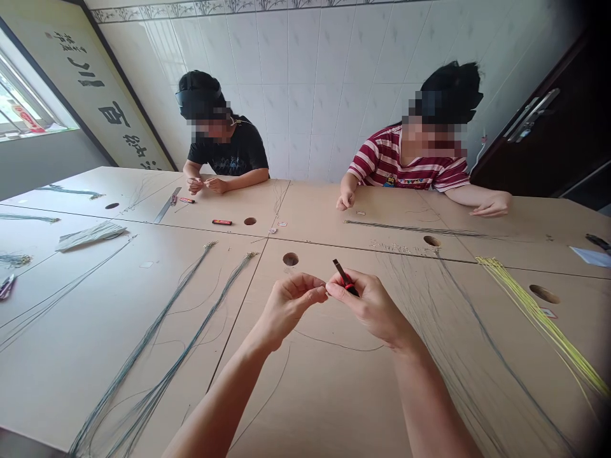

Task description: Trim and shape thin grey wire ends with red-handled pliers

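Note:
My left hand (296, 304) is closed in a pinch above the table, its fingertips meeting those of my right hand. A thin wire (334, 343) curves below the hands, and another stretch runs down toward the table's near edge; its end at my fingertips is too small to make out clearly. Held in my right hand (370, 302) is a small red-and-black utility knife (344, 277), its tip pointing up and away. Left of my arms lie two bundles of grey-green wires (167, 305). Loose fine wires (429, 312) spread out to the right of my right arm.
Yellow wires (534, 318) lie at the far right. Round holes (291, 259) pierce the joined tables (334, 413). Across from me sit a person in black (238, 149) and a person in a striped shirt (382, 156). A ruler (167, 205) and a red-black cutter (222, 222) lie at the back left.

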The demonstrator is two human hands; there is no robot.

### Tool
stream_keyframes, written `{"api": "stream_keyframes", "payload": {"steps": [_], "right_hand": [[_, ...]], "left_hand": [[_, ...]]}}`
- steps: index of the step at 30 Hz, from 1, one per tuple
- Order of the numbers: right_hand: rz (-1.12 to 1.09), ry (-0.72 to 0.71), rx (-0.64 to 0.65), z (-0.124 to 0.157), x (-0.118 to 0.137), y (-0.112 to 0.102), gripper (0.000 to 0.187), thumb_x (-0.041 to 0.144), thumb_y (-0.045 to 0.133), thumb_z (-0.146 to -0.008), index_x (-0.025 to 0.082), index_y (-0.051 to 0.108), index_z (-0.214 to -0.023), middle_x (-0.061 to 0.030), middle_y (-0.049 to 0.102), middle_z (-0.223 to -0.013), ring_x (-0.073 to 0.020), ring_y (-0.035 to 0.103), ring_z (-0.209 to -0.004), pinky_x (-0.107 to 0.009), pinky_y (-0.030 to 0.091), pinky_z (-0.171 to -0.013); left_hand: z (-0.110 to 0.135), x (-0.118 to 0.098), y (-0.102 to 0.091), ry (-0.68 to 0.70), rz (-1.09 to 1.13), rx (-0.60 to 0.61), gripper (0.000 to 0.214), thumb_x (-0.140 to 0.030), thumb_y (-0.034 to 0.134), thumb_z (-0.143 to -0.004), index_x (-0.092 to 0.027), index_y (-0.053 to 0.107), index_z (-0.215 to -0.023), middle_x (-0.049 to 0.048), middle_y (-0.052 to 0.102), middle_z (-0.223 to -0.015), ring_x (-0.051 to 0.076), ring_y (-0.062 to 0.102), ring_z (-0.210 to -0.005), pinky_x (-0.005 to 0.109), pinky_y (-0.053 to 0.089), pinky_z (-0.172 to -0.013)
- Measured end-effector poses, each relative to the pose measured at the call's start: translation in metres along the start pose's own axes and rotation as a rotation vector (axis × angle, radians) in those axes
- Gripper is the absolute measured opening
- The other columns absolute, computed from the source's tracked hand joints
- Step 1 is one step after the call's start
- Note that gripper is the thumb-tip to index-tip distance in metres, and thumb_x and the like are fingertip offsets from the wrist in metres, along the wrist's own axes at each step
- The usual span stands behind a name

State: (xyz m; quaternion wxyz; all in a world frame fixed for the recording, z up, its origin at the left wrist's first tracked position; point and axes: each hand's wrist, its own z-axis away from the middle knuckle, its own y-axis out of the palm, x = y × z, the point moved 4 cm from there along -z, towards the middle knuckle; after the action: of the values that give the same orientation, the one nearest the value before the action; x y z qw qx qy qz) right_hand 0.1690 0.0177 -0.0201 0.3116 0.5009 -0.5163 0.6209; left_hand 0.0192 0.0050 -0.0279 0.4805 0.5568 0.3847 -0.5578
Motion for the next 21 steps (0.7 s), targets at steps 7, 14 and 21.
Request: {"api": "stream_keyframes", "payload": {"steps": [7,14,21], "right_hand": [[0.012,0.005,-0.007,-0.0005,-0.0009,-0.0006,0.032,0.047,0.055,-0.088,0.019,0.055,-0.073,0.0025,0.042,-0.068,-0.011,0.031,-0.06,-0.026,0.027,-0.053],[0.017,0.012,-0.003,0.0026,0.0007,-0.0005,0.031,0.047,0.055,-0.088,0.019,0.057,-0.074,0.0036,0.041,-0.067,-0.0108,0.029,-0.059,-0.026,0.026,-0.054],[0.071,-0.008,-0.02,0.0054,0.0081,-0.0005,0.029,0.044,0.055,-0.088,0.019,0.055,-0.073,0.0043,0.039,-0.066,-0.0111,0.031,-0.06,-0.027,0.027,-0.055]], "left_hand": [[-0.0004,0.0009,-0.0038,0.0,-0.01,-0.027,0.016,-0.034,0.067,-0.083,-0.018,0.067,-0.082,0.0021,0.065,-0.08,0.015,0.056,-0.084,0.028,0.039,-0.079],[0.0001,-0.0001,-0.0054,0.019,-0.018,-0.03,0.016,-0.034,0.067,-0.084,-0.018,0.066,-0.081,0.001,0.065,-0.079,0.014,0.056,-0.082,0.027,0.039,-0.078],[0.0016,0.0005,-0.0047,0.021,-0.003,-0.008,0.016,-0.034,0.066,-0.085,-0.018,0.065,-0.083,0.001,0.065,-0.079,0.014,0.056,-0.083,0.028,0.04,-0.08]]}}
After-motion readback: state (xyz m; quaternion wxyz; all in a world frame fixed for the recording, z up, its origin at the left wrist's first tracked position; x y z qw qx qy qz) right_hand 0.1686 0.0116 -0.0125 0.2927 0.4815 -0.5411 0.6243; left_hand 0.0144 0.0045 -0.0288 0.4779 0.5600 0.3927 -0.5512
